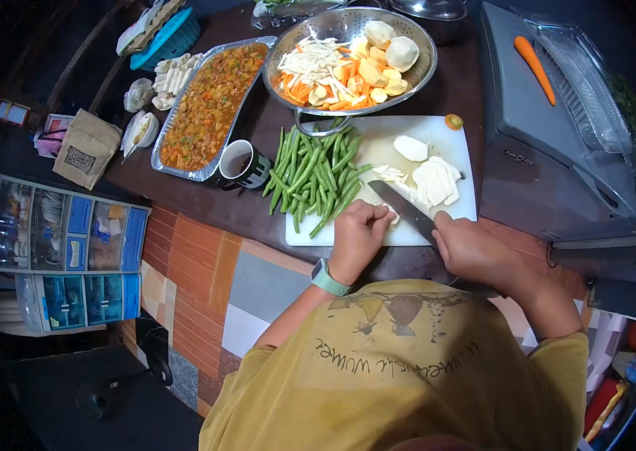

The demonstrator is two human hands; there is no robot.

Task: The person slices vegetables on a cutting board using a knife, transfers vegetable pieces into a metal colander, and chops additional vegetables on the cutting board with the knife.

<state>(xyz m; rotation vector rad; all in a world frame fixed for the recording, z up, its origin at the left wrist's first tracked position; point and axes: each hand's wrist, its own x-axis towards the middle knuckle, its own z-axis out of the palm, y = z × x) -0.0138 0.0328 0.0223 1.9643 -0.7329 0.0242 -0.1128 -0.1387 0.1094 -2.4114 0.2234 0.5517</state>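
Gripping the knife [408,206] by its handle in a closed right hand [472,246] at the near right corner of the board [384,129], with its tip at the board's middle; pinching a small white piece [392,216] in the curled left hand [359,234], close to the near edge and a little right of its middle, mostly hidden by the grip. To cut well here, press the piece down on its broadest side, tuck thumb and fingertips behind the knuckles, and guide the side of the blade against those knuckles. Hard to tell from above the exact gap between blade and thumb, so draw the thumb well back before any stroke. Rest the tip on the board and rock down through the piece rather than chopping from a height, matching each cut to the thin strips [387,173] just beside the tip. Slide the slices [436,183] closer to the right edge, clear of the blade's path, and leave the white chunk [410,148] toward the far edge. Push the beans [314,177], heaped over the left edge, farther from the left hand for more working room. Better to work farther in from the near edge too, for firmer support under the piece.
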